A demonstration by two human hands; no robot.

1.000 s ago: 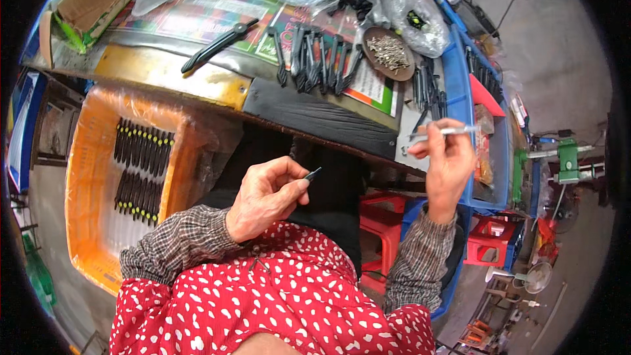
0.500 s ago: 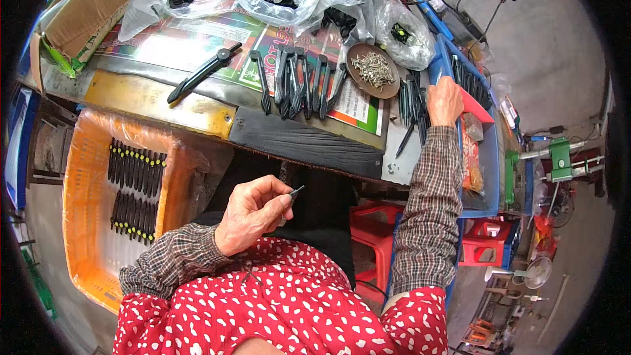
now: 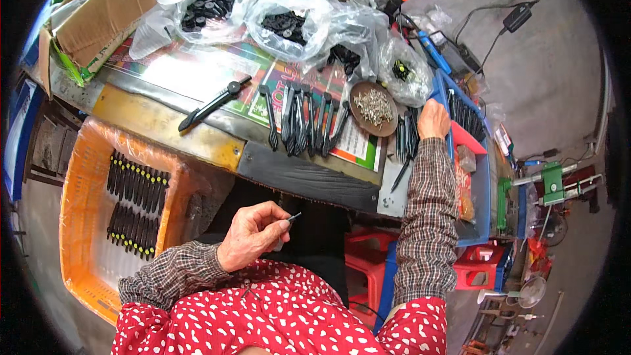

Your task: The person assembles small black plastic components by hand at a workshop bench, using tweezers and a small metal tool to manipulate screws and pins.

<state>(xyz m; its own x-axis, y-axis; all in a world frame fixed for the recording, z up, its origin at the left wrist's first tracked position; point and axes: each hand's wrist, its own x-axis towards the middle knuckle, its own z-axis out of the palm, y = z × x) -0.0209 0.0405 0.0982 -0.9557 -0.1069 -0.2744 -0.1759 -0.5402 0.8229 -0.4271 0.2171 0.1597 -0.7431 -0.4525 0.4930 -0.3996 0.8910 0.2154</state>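
My left hand (image 3: 257, 235) is held over my lap, thumb and forefinger pinching a small thin dark rod (image 3: 294, 216). My right hand (image 3: 434, 119) reaches forward to the table, between a pile of slim black parts (image 3: 407, 137) and the blue bin (image 3: 484, 184). Its fingers look curled, with the tips hidden, so what they grip does not show. Several black compass-like pieces with folded legs (image 3: 299, 118) lie in a row on the table. A single longer black piece (image 3: 215, 105) rests apart at the left.
A brown dish (image 3: 358, 120) of small metal rivets stands beside the row. Plastic bags (image 3: 253, 16) of black parts line the back, with a cardboard box (image 3: 108, 20) at the left. Below sits an orange crate (image 3: 75, 223) with black pieces; red stools (image 3: 365, 260) are under the table.
My right hand has drawn back from inside the blue bin's edge to the black parts beside it. The left hand keeps its pinch. The view has tilted, shifting the table lower.
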